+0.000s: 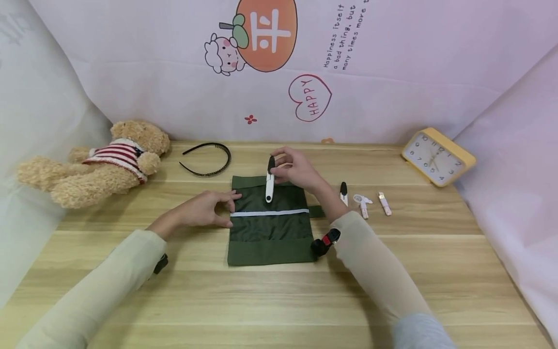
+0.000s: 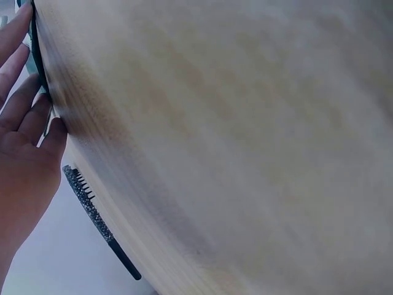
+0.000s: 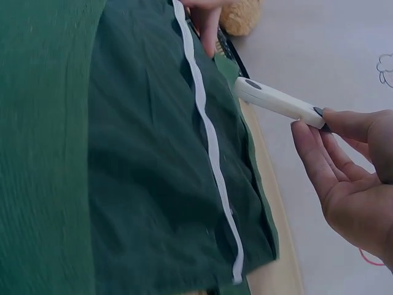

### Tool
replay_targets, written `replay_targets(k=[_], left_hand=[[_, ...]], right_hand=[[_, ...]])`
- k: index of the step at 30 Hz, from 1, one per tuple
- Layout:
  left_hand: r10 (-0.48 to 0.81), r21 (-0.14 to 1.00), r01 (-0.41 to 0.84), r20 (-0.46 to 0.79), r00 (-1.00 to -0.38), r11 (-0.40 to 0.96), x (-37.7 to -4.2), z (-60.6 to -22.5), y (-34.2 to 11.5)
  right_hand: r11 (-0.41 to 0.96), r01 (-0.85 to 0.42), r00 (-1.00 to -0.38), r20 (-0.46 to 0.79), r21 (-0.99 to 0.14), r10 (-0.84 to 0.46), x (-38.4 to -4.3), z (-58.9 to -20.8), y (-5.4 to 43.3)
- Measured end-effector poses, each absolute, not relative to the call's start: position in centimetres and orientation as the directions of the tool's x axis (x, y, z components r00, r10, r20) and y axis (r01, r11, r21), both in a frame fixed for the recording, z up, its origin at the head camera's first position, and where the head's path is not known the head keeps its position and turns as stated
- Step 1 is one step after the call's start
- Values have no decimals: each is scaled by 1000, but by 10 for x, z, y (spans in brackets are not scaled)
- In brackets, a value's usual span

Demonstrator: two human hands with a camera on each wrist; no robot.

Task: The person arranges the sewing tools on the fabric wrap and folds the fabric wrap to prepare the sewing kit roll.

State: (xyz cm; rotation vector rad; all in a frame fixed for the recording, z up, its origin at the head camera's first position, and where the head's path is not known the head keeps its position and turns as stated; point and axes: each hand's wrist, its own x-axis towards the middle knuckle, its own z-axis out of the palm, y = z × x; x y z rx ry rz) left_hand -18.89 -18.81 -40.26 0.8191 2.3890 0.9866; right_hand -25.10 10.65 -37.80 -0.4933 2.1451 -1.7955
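A dark green cloth roll-up pouch [image 1: 271, 252] lies spread flat on the table, a white elastic band [image 1: 270, 213] running across its middle. My right hand [image 1: 296, 167] pinches a slim white tool with a black end [image 1: 269, 189] above the pouch's far part. In the right wrist view, thumb and fingertips hold this tool by its black end, and its white end points over the cloth. My left hand [image 1: 207, 208] rests at the pouch's left edge near the band, fingers extended onto the cloth. Only part of that hand [image 2: 27, 153] shows in the left wrist view.
Right of the pouch lie another black-ended tool [image 1: 344, 194], partly hidden by my forearm, and two small white-and-pink items, one a clipper-like piece [image 1: 363, 206] and one a short bar [image 1: 385, 203]. Around the back stand a teddy bear [image 1: 109, 169], black headband [image 1: 226, 160] and yellow clock [image 1: 438, 157].
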Motion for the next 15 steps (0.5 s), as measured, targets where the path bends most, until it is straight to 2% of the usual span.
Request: replay_targets(k=[15], left_hand=[[657,729,359,-162,-736,582,-190,-403,-188]], right_hand=[[131,-18,-893,-43,-991,-448,-250,-384,79]])
